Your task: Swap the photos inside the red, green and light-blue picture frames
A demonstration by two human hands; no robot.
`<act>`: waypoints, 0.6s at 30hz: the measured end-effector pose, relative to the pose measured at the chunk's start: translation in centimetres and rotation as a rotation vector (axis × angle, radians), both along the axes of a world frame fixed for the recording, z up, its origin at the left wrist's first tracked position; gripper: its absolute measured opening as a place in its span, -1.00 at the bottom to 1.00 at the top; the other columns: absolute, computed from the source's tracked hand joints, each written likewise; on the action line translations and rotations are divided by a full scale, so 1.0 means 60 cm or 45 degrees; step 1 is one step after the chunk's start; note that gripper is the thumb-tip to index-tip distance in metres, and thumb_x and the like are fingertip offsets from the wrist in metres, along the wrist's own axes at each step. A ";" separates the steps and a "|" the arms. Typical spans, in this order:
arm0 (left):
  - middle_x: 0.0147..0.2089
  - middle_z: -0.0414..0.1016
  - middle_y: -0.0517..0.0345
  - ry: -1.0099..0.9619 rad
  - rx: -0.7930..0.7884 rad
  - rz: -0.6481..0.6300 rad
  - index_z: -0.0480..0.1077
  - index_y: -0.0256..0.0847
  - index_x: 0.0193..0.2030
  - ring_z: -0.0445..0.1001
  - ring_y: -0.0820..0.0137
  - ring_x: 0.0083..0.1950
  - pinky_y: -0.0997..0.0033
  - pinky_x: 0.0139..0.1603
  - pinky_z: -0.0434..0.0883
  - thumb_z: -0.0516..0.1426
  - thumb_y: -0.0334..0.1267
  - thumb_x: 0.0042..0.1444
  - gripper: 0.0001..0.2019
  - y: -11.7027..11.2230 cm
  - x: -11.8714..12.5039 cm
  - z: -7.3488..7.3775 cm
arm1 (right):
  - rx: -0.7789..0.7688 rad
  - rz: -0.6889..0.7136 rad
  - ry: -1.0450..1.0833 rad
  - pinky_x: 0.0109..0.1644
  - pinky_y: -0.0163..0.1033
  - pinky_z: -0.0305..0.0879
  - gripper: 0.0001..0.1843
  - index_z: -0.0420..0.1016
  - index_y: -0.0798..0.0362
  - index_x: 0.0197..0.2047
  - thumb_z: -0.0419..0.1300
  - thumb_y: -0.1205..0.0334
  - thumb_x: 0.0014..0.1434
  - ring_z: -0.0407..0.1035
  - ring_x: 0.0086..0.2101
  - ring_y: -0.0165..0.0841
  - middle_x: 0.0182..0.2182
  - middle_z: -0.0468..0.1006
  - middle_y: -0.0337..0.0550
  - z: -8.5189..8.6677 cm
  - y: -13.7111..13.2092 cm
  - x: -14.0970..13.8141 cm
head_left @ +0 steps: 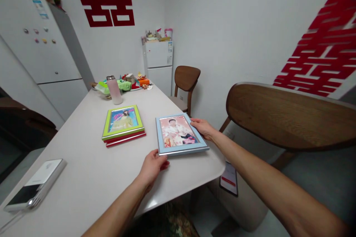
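Observation:
A light-blue picture frame (182, 133) with a portrait photo inside is held between both hands just at the right side of the white table (91, 177). My left hand (154, 164) grips its near left corner, thumb at the edge and fingers underneath. On the far right edge, my right hand (202, 127) has its fingers closed over the border. To the left lies a lime-green picture frame (124, 121) showing a figure in a pale dress. It rests on top of a red picture frame (126, 140), of which only the edge shows.
A pink bottle (114, 90) stands behind the stacked frames, near bagged snacks (125, 84). A white device with a cable (36, 184) lies at the left edge. Wooden chairs (289, 116) stand along the right; a phone (229, 179) rests on a seat.

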State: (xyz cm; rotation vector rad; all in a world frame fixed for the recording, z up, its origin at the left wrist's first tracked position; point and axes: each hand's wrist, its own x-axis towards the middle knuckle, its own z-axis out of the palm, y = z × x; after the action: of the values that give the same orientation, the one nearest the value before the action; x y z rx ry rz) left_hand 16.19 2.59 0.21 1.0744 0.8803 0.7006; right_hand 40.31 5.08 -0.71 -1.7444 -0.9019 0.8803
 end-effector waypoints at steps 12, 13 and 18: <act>-0.67 0.32 0.33 0.327 0.176 -0.025 0.31 -0.36 -0.22 0.32 0.48 -0.67 0.56 -0.66 0.18 0.17 -0.44 -0.18 -0.70 0.053 -0.026 -0.014 | -0.145 -0.020 -0.900 -0.16 -0.13 0.25 -0.71 0.27 0.07 -0.09 0.00 0.17 0.12 0.28 -0.19 -0.35 -0.11 0.32 -0.11 0.007 0.063 -0.028; -0.67 0.33 0.33 0.320 0.173 -0.006 0.29 -0.36 -0.18 0.33 0.47 -0.66 0.56 -0.65 0.19 0.17 -0.44 -0.18 -0.67 0.055 -0.036 -0.012 | -0.116 0.004 -0.965 -0.14 -0.11 0.23 -0.71 0.27 0.08 -0.09 0.00 0.17 0.12 0.27 -0.18 -0.35 -0.10 0.31 -0.10 0.012 0.066 -0.040; -0.52 0.37 0.24 0.227 0.110 0.178 0.24 -0.39 -0.14 0.41 0.47 -0.48 0.54 -0.47 0.30 0.16 -0.41 -0.10 -0.67 0.079 -0.096 -0.005 | 0.183 0.309 -1.219 0.01 -0.19 0.03 -0.67 0.30 0.15 -0.07 -0.01 0.21 0.10 0.18 -0.08 -0.30 -0.11 0.35 0.00 0.036 0.097 -0.172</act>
State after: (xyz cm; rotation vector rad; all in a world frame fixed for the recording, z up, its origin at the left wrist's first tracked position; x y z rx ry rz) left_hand 10.41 7.34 -0.06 1.1731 1.0948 0.7729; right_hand 29.97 10.92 1.47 -1.9448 -1.7644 0.0499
